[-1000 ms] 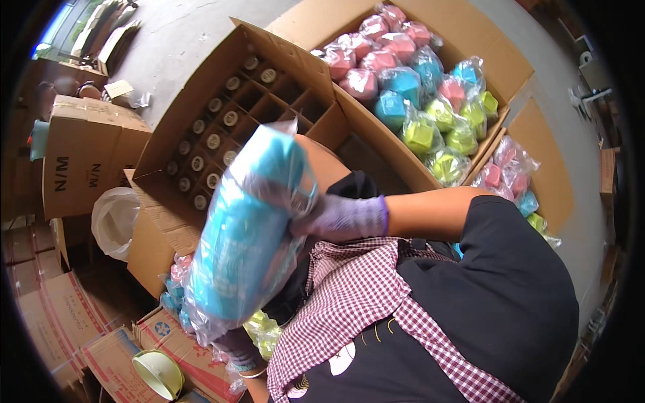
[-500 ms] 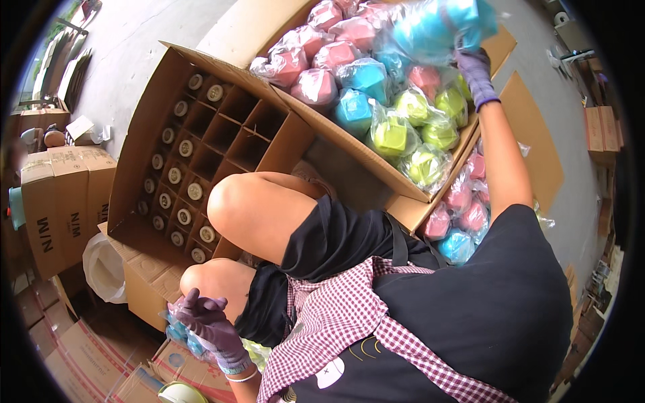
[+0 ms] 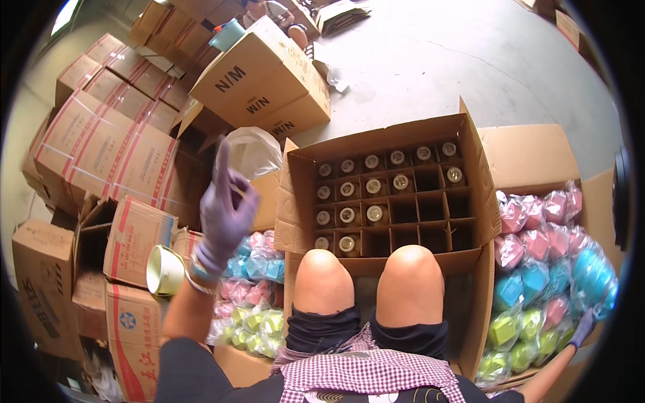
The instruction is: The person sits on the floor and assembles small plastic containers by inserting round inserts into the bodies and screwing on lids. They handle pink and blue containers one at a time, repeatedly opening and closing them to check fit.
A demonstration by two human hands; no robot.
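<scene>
At the far right, my right hand (image 3: 583, 330), in a purple glove, grips the lower end of a long blue piece in a clear plastic bag (image 3: 594, 277). That piece is over a carton of bagged faceted pieces in pink (image 3: 534, 243), blue (image 3: 510, 289) and green (image 3: 504, 329). On the left, my gloved left hand (image 3: 230, 218) is raised with nothing in it, index finger stretched out and the others bent. Before my knees stands a divided carton (image 3: 386, 134); many cells hold bottles with pale round caps (image 3: 372, 161). Several cells at its right and near side hold none.
More bagged pieces (image 3: 252, 322) lie in a box left of my legs. A pale green bucket (image 3: 164, 270) and a white-lined bin (image 3: 259, 151) stand nearby. Stacked cartons (image 3: 101, 154) fill the left side. Another person (image 3: 279, 13) sits behind cartons at the back.
My view has turned left, bringing the divided carton to the middle. My right hand still has the blue bagged piece. My left index finger is now stretched out.
</scene>
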